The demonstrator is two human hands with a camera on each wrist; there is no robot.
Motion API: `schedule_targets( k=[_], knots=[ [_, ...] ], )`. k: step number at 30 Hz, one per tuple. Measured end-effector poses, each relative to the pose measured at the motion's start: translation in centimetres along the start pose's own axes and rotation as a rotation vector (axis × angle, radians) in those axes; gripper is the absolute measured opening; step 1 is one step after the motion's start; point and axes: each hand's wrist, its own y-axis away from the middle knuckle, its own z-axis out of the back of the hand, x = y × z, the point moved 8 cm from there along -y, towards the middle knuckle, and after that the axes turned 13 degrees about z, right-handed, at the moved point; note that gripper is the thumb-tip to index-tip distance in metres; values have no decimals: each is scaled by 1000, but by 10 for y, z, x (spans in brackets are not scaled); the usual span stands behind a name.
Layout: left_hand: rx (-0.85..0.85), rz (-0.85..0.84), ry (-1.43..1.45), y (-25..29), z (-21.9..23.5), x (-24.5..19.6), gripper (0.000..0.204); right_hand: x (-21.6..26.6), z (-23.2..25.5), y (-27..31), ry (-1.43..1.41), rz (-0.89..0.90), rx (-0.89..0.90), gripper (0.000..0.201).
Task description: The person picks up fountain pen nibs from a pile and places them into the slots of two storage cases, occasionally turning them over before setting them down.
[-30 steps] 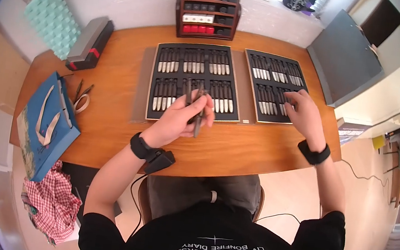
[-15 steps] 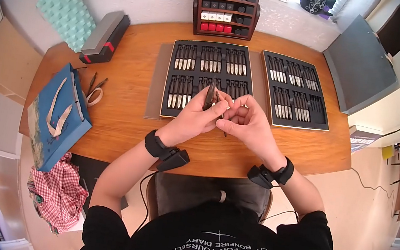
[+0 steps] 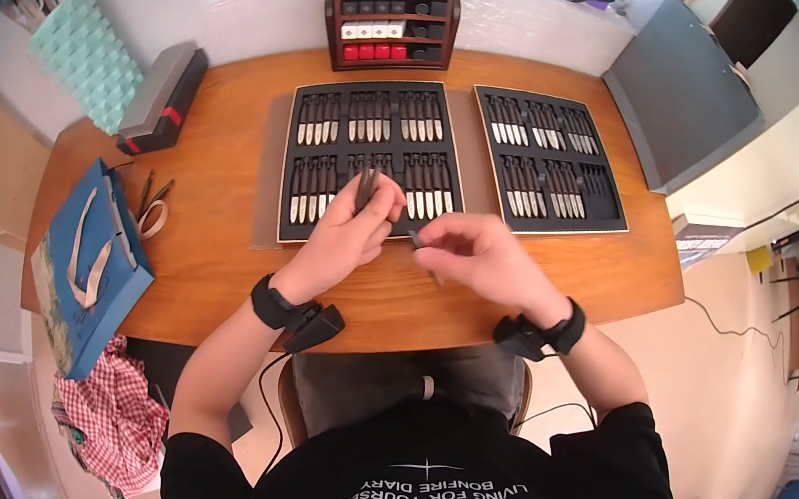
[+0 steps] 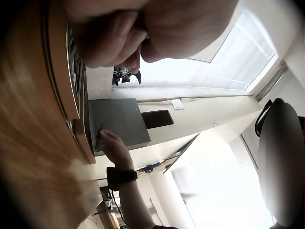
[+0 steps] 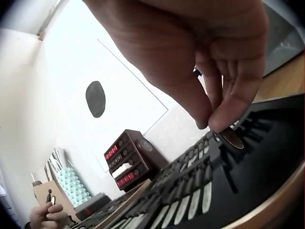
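My left hand (image 3: 346, 232) holds dark, slim pieces (image 3: 367, 188) upright above the near edge of the left black tray (image 3: 343, 153); its curled fingers (image 4: 114, 43) fill the top of the left wrist view. My right hand (image 3: 484, 259) pinches one dark piece (image 3: 415, 238) between thumb and finger, a short way right of the left hand. In the right wrist view this small oval-ended piece (image 5: 232, 139) is over a row of narrow slots (image 5: 255, 129). Dark-handled pieces with flat silver blades (image 3: 525, 203) lie in rows in both trays, including the right tray (image 3: 488, 150).
A small wooden shelf (image 3: 393, 18) with red, white and black blocks stands behind the trays. A grey panel (image 3: 684, 95) leans at the right. On the left are a blue paper bag (image 3: 105, 261), a grey box (image 3: 165, 98) and dark tools (image 3: 156, 195) beside a strap.
My right hand has come from the right tray to meet the left hand, then drawn slightly apart with a piece. The left hand stays before the left tray, holding its pieces.
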Motion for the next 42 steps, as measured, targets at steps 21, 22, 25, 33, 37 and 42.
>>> schedule_targets(
  k=[21, 22, 25, 33, 37, 42],
  knots=[
    [43, 43, -33, -4, -1, 7, 21, -30, 254, 51, 754, -256, -521, 16],
    [52, 43, -39, -4, -2, 8, 21, -30, 253, 53, 798, -254, -518, 15],
    [54, 57, -42, -2, -3, 7, 22, -22, 244, 51, 813, -218, -500, 11],
    [89, 81, -21, -1, -3, 8, 20, 7, 191, 48, 1527, 27, -172, 13],
    [293, 140, 149, -4, -8, 13, 12, -2, 214, 38, 1482, -171, -42, 24],
    [441, 196, 261, 3, -14, 14, 18, 47, 154, 27, 1107, 122, -357, 18]
  ],
)
